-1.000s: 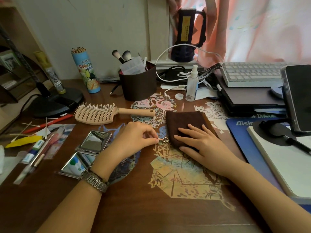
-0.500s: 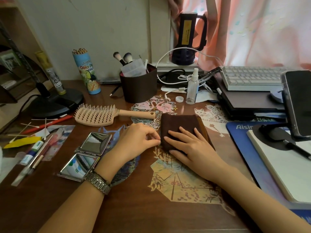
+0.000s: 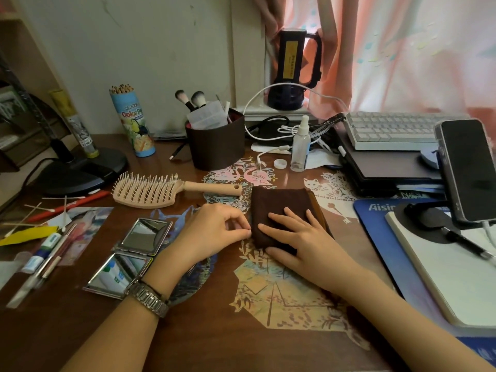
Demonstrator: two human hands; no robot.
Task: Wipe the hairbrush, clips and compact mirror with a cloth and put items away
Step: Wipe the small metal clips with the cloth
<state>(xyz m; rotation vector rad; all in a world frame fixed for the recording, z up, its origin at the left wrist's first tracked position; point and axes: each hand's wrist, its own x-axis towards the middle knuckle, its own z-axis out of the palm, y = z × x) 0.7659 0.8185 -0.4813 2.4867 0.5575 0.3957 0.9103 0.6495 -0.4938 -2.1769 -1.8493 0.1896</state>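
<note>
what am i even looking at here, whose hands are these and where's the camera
There is no machine here: a person wears one wide-angle camera on the head, so you look down at their own two bare hands over a dark wooden desk. The right hand presses flat on a folded dark brown cloth. The left hand, with a metal watch on its wrist, pinches something small at the cloth's edge; what it is cannot be made out. Nearby lie a beige plastic hairbrush, bristles up, and an open square silver compact mirror. A dark brown round holder with makeup brushes stands behind.
</note>
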